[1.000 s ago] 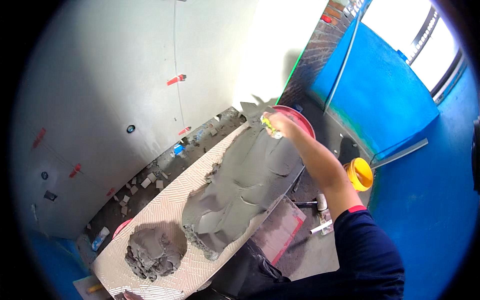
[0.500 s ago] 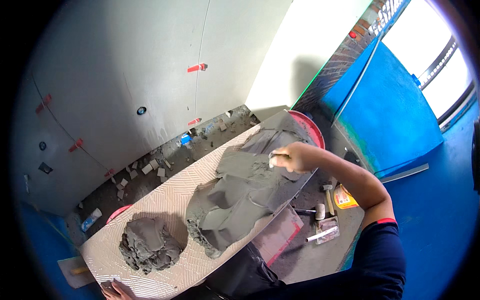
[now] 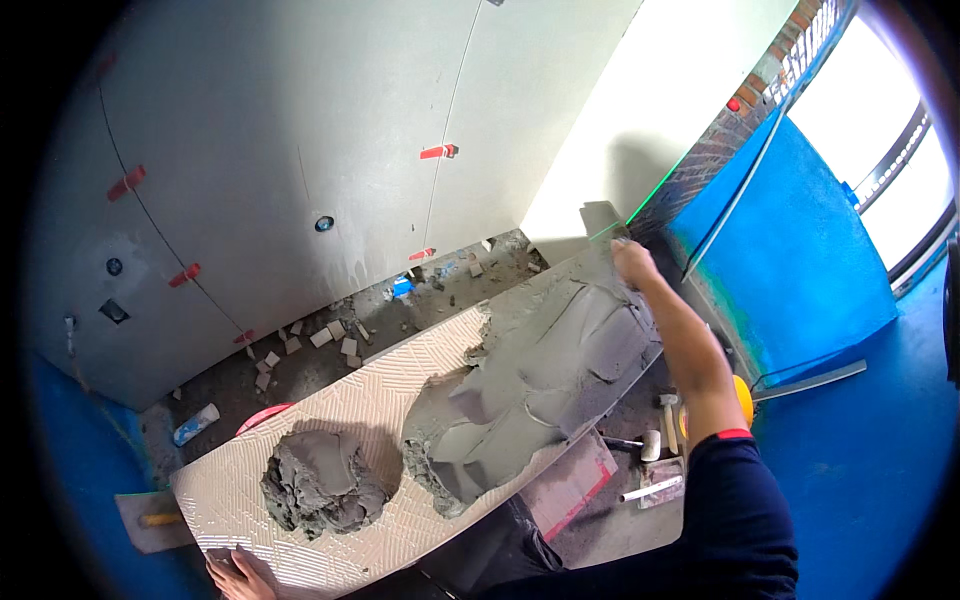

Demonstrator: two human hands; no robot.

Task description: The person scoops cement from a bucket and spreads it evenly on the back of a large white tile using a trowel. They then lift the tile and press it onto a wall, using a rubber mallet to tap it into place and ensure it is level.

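Observation:
A large tile slab (image 3: 395, 378) lies with its ridged pale back up, slanting from lower left to upper right. Grey mortar (image 3: 540, 365) covers its far right part in wavy strokes. A separate heap of mortar (image 3: 325, 482) sits towards the left end. At the far end, my right hand (image 3: 635, 263) is closed round a trowel, mostly hidden by the fist; its flat grey blade (image 3: 603, 216) sticks up past the slab's edge. My left hand (image 3: 240, 578) rests on the near left corner of the slab, fingers spread, partly cut off by the frame.
Behind the slab stands a tiled wall (image 3: 360, 110) with red levelling wedges (image 3: 438, 152). Tile scraps (image 3: 328, 335) litter the floor at its foot. A notched-looking trowel (image 3: 155, 520) pokes out at left. Mallets (image 3: 651, 445) and a yellow container (image 3: 743, 400) are at right.
My right hand has moved to the slab's far end, and the trowel blade has come into sight there. Mortar near that end is smeared differently. The whole view has shifted slightly.

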